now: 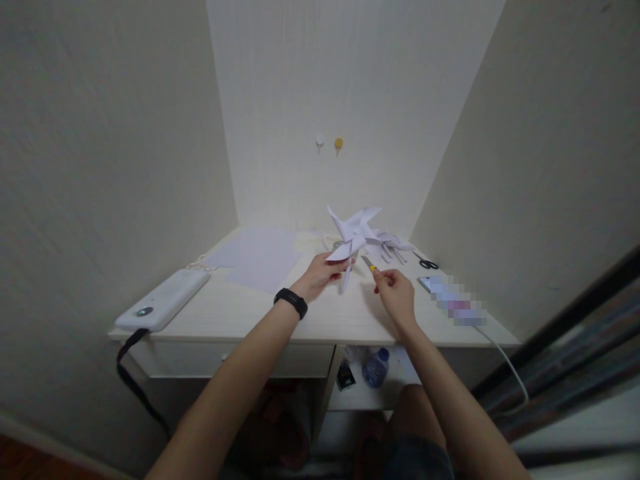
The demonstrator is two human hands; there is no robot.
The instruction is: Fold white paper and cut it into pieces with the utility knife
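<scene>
Head view: left fingers [339, 268] hold the paper pinwheel [356, 235] over the tabletop [235, 315], apparently by its stick [347, 281], the pinch half hidden; right fingers [382, 281] grip the knife [369, 263]. Should be light, easily creased paper; the stick's the safest hold!

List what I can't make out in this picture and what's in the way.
All in the head view:
Handle of the yellow cutter: mostly covered by the right hand.
Upper stick of the pinwheel: hidden by its lower blade and the left hand.
Folded paper behind: partly blocked by the pinwheel.
Screen of the phone: blurred into blocks.
Print on the black packet: too small.
</scene>
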